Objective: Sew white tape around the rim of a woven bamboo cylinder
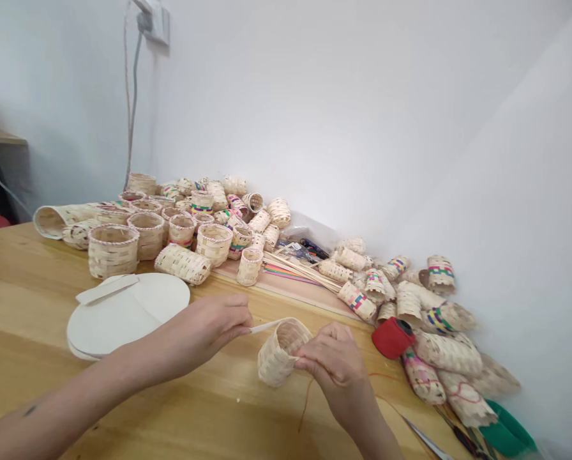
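A small woven basket is tilted above the wooden table, its open mouth facing up and right. My right hand pinches its rim on the right side, thumb outside and fingers over the edge. A pale flat strip runs along the far side of the rim and out to the left. Its loose end is pinched in my left hand, left of the basket. An orange thread hangs below my right hand and trails on the table.
White round discs lie at the left. Many woven baskets crowd the back and right. A red spool, scissors and a green bowl are on the right. Thin sticks lie behind my hands.
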{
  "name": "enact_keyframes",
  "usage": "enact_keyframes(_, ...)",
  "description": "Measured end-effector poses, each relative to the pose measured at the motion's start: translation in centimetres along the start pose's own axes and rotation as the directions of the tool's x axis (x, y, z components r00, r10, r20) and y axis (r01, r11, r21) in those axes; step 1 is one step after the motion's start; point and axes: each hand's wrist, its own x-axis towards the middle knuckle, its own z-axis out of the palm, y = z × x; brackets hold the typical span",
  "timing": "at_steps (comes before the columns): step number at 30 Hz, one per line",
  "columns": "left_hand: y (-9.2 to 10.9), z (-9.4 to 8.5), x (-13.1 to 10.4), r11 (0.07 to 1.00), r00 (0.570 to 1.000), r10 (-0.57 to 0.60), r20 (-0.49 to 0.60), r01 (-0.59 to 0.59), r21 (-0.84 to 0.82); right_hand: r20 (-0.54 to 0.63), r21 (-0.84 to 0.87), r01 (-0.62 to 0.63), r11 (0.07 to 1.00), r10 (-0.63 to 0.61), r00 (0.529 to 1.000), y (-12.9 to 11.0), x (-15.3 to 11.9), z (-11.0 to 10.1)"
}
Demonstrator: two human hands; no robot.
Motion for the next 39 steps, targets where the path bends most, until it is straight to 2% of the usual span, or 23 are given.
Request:
enact_keyframes(11,1.1,1.4,-0.2,0.999,0.999,0.028,0.026,-0.029,0.036,-0.019,-0.084,-0.098,0.992,0.096,0.995,0.3,-0.4,0.5)
enact_keyframes(20,1.6,3.5,-0.3,0.981,0.975,0.191,-0.11,-0.192,0.002,-0.059,-0.094,-0.109,0.99,0.104,0.993,-0.7,-0.2,1.5)
enact_keyframes(25,1.8,4.4,-0.3,0.977,0.967,0.197,-0.16,-0.207,-0.052,-0.06,-0.099,-0.111,0.989,0.105,0.993,-0.9,-0.3,1.9)
enact_keyframes(32,1.8,5.1,-0.3,0.979,0.978,0.14,-0.155,-0.161,-0.126,-0.071,-0.143,-0.098,0.985,0.089,0.994,-1.2,-0.4,2.2)
enact_keyframes(39,1.9,5.8,-0.1,0.967,0.979,0.136,-0.152,-0.164,-0.193,-0.084,-0.078,-0.168,0.983,0.161,0.983,-1.9,-0.6,2.9)
